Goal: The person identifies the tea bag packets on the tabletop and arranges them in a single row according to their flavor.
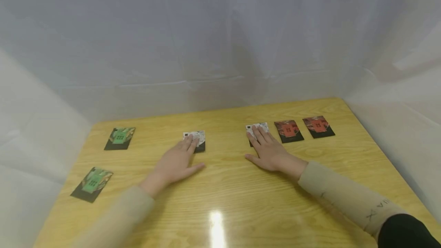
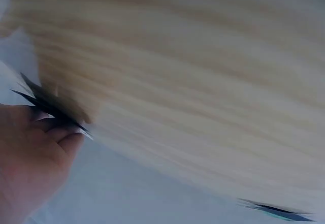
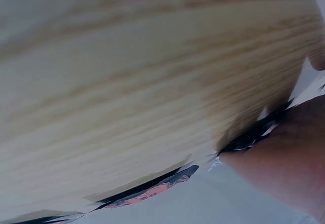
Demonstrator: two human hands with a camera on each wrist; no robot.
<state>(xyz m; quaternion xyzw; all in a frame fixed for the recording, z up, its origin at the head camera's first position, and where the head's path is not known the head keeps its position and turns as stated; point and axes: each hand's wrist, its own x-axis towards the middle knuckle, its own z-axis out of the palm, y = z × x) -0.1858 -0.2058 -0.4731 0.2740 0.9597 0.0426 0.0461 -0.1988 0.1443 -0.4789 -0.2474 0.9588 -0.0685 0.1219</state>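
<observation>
Evenly spread across a pale wood-grain desk [image 1: 220, 198], six small flat packets lie in three colors. Two are white and black, set toward the far edge. The left hand [image 1: 173, 163] rests on the left white packet [image 1: 202, 139], fingers extended and thumb held out wide. The right hand [image 1: 268, 151] lies likewise on the right white packet [image 1: 249, 128], fingers straight and slightly fanned, thumb apart. A bare stretch of wood separates the hands. Just right of the right hand, toward the far right corner, sit the inner red packet [image 1: 289, 130] and the outer red packet [image 1: 318, 126], side by side with a narrow gap. The upper green packet [image 1: 119, 137] lies near the far left corner; the lower green packet [image 1: 92, 183], turned askew, lies nearer the viewer by the left edge. Whitish sheeting [image 1: 206, 41] hangs beyond the far edge.
</observation>
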